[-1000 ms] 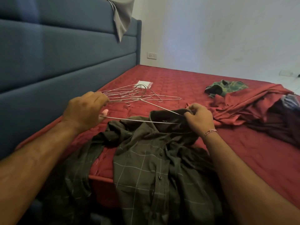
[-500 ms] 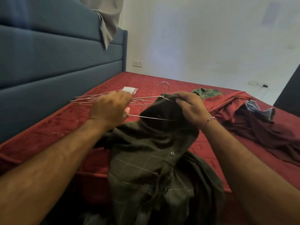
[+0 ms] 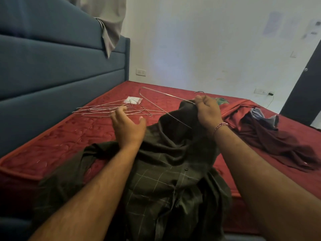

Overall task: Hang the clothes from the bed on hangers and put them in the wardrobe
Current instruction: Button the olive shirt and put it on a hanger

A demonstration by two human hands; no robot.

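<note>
— What's the room like?

— A red bed [image 3: 57, 136] against a blue headboard [image 3: 60, 66], with a white wall [image 3: 208, 40] behind. A beige cloth [image 3: 111, 23] hangs over the headboard's top.

— And the shirt?

— A dark checked shirt [image 3: 165, 180] lies over the bed's near edge, its tail hanging off toward the person, its collar lifted up above the bed.

— Who's lifting it?

— The right hand [image 3: 207, 112]. Its fingers are curled tight around the collar together with a wire hanger [image 3: 156, 101], pinching both at once. The hanger's hook pokes up just above the knuckles, and one wire arm sticks out to the left, free of the cloth.

— The left hand?

— The left hand [image 3: 128, 127] hovers over the shirt's shoulder, fingers spread and relaxed, gripping nothing.

— Any more hangers?

— A pile of hangers [image 3: 111, 110] lies near the headboard edge, a small white packet [image 3: 133, 100] at its far end.

— Other clothes?

— A maroon heap [image 3: 271, 136] sits toward the bed's right edge, with a bit of blue-grey cloth [image 3: 260, 113] on it and a green scrap [image 3: 223, 101] just beyond the right hand.
</note>
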